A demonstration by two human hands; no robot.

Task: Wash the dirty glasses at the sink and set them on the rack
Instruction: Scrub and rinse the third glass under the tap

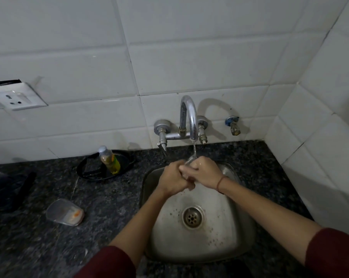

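White tiled wall (189, 57) at the back, dark speckled granite counter (109, 197) below it, steel sink (219, 237) set in. The left hand (173, 178) and right hand (204, 170) are bunched together over the sink, right under the running tap (187, 117). Fingers are curled into each other, and I honestly can't tell if they're holding anything. A clear glass (64, 212) with orange gunk lies on its side on the counter, left of the sink. Behind it a soap bottle (109, 159) stands in a black tray (89, 171).
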